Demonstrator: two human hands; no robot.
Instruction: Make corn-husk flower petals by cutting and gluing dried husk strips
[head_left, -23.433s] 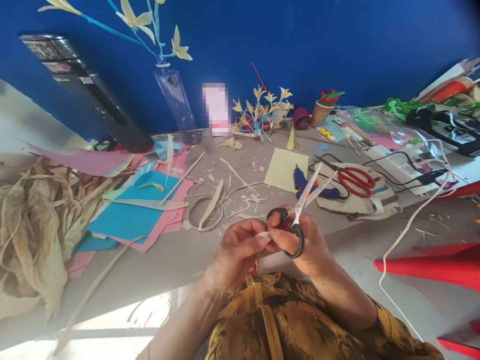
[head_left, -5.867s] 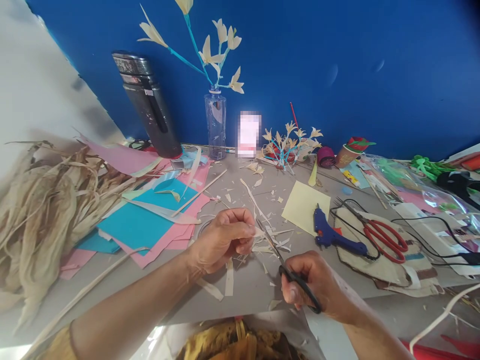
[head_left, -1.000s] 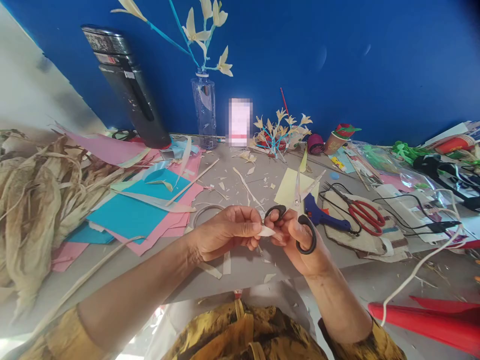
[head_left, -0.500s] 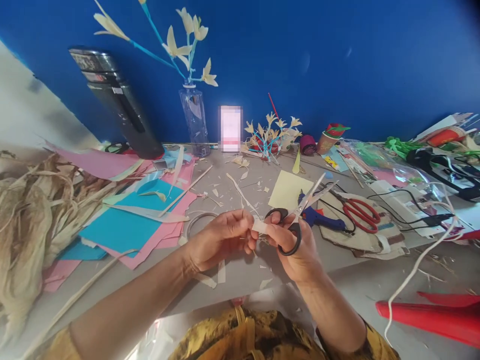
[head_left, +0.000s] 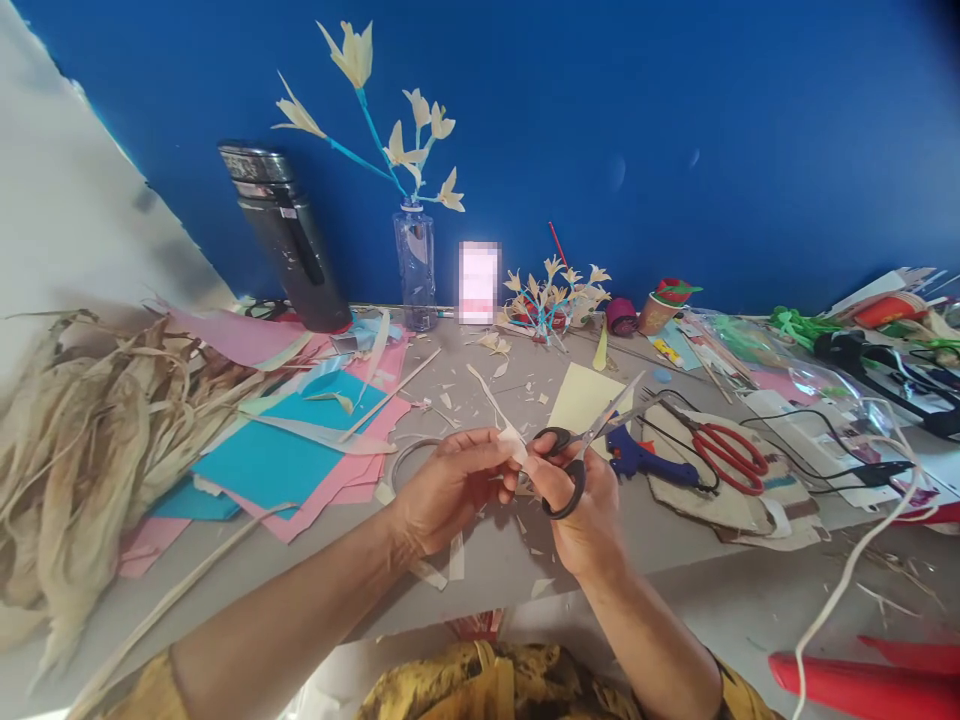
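My left hand (head_left: 448, 490) is closed in a pinch on a small pale strip of dried husk (head_left: 514, 443), held just above the grey table (head_left: 495, 550). My right hand (head_left: 585, 505) meets it from the right and also touches the strip with its fingertips. That hand carries black-handled scissors (head_left: 577, 450) hooked on its fingers, with the blades pointing up and to the right, away from the strip.
A heap of dried husks (head_left: 82, 450) lies at the left, beside blue and pink paper sheets (head_left: 277, 455). Further back stand a dark flask (head_left: 289, 240) and a bottle with husk flowers (head_left: 415, 260). To the right lie a blue glue gun (head_left: 637, 455), red scissors (head_left: 724, 455) and cables.
Both hands stay together on the small strip; the scissors' blades have tilted lower to the right. My head has shifted, so the scene sits a little lower and further right.
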